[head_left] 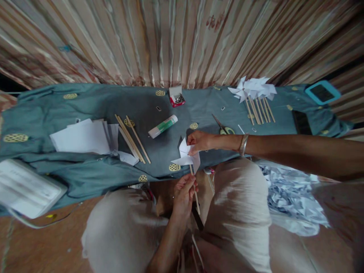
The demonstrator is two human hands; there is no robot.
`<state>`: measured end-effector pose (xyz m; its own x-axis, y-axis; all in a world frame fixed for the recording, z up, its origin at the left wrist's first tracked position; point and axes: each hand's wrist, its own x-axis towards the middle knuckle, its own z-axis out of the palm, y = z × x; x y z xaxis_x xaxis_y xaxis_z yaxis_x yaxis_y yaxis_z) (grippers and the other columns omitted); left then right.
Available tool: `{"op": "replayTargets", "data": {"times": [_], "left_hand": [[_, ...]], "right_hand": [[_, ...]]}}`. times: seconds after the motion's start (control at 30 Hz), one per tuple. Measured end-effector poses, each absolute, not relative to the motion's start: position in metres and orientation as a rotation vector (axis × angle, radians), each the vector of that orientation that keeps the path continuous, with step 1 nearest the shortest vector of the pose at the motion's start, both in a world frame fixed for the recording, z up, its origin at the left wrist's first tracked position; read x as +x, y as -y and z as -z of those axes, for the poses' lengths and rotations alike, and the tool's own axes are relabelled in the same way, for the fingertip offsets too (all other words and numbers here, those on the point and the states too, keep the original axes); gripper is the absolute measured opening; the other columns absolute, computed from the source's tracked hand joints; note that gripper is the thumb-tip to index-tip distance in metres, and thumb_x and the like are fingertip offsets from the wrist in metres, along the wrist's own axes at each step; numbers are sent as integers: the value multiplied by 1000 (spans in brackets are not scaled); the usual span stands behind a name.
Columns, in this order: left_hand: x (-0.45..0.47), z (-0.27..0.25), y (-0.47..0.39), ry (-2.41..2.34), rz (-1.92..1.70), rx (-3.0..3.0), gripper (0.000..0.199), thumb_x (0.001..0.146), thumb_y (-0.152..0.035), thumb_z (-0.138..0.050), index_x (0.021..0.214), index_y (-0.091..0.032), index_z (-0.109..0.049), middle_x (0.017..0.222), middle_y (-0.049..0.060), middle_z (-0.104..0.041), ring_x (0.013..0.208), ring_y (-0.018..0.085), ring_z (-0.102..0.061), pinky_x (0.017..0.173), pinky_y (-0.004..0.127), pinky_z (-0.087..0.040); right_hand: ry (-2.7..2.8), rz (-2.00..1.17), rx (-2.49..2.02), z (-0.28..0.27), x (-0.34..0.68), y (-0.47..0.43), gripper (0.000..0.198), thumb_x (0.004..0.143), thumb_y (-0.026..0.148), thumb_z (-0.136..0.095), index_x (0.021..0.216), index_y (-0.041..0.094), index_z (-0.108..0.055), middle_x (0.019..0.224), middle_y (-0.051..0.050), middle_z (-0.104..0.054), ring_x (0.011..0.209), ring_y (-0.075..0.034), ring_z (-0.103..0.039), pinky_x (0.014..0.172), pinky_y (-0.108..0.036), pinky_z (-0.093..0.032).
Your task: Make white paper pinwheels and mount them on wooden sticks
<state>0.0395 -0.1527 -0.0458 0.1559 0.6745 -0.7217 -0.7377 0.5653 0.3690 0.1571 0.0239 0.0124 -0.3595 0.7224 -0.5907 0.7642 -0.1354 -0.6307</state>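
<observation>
A ridged wall (159, 45) backs the whole scene, and below it a green patterned cloth (85, 170) runs from side to side; a plastic bag of crumpled white scraps (295, 201) sits low at the right. On the cloth lie a stack of white paper (82, 138) to the left, a cluster of paper pinwheels (257, 89) at the far right, and some loose sticks (138, 139) beside the stack. The person's left hand (184, 189) grips a slim stick (196, 201), while the right hand (199, 142) pinches a paper pinwheel (183, 151) from its upper right. That pinwheel lies between the hands at the cloth's near edge: the right fingers touch the paper, the left hand stands just below it, and the stick's long axis runs from under the paper back toward the lap, its low end leaning slightly right. Beyond the hands come a green-and-white tube (163, 126), scissors (223, 126) and a small red box (178, 102) of metal bits; smallest of all, a dark spot (188, 154) marks the held pinwheel's middle
</observation>
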Motion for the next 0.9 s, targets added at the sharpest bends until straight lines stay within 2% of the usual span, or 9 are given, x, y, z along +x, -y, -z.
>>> {"op": "replayTargets", "data": {"times": [0.13,0.23,0.4,0.5,0.63,0.8,0.9], "left_hand": [[40,45,153,-994,-1016,-82,46,42,-33,-94,75,-14,-68,62,-3,-61,57,8,-55,54,20,-40],[41,42,153,-1000,-1028,-91,47,40,-33,-95,75,-14,-69,63,-3,-62,57,7,-56,54,19,-41],[38,35,153,-1017,-1073,-80,46,39,-28,-95,75,-13,-70,64,-3,-63,55,5,-54,51,16,-39],[34,31,153,-997,-1101,-50,45,40,-26,-95,75,-12,-70,65,-3,-62,55,4,-54,51,16,-39],[27,28,154,-983,-1111,-13,44,43,-25,-96,77,-11,-70,66,-3,-63,55,4,-55,51,14,-41],[23,23,152,-984,-1129,3,44,44,-24,-96,79,-11,-72,63,-3,-64,53,4,-57,49,13,-43],[23,17,146,-1000,-1140,6,45,41,-24,-97,77,-12,-73,63,-2,-66,54,5,-59,53,14,-49]], "right_hand": [[-2084,1542,1750,-5,160,-24,21,50,11,-80,63,20,-66,62,3,-65,56,-11,-52,52,-23,-37],[-2132,1563,1768,2,162,-25,23,46,12,-84,62,19,-67,62,2,-65,62,-14,-56,58,-24,-41],[-2090,1699,1655,-2,167,-30,27,47,23,-87,68,16,-72,64,1,-66,65,-15,-56,61,-25,-41],[-2005,1920,1479,-13,171,-27,30,53,33,-86,73,14,-74,65,1,-67,61,-12,-54,58,-23,-40],[-1883,2224,1415,-25,179,-18,33,56,36,-87,77,14,-74,71,0,-70,62,-10,-57,58,-20,-44],[-1625,2564,1579,-29,191,-8,29,63,28,-88,87,17,-75,85,-1,-75,76,-10,-68,70,-18,-56],[-1488,2736,1659,-29,196,-4,22,68,21,-85,88,17,-75,87,-2,-76,77,-12,-71,72,-20,-60]]}}
